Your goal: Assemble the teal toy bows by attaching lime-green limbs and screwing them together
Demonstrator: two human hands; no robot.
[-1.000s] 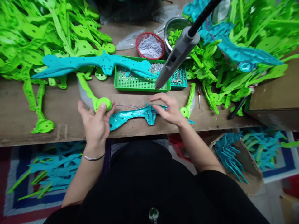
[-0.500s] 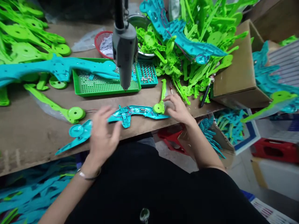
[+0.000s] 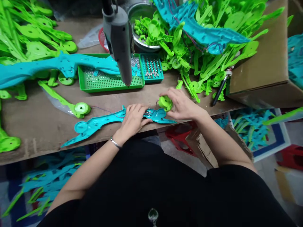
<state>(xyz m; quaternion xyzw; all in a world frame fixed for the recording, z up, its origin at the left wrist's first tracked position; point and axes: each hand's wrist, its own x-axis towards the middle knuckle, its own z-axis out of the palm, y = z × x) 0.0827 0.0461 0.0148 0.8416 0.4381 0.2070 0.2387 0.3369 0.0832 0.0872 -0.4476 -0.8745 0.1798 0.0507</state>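
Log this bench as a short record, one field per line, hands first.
Left hand: lies over the middle of a blue shell
Right hand: holds a green piece by its round end
Wire: runs from a second green piece toward the shell
Green tray: another blue shell lies across it
Teal tray: right of green tray, holding metal bits

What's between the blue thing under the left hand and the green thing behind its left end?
In the head view, a thin wire crosses the tabletop from the green piece to the blue piece.
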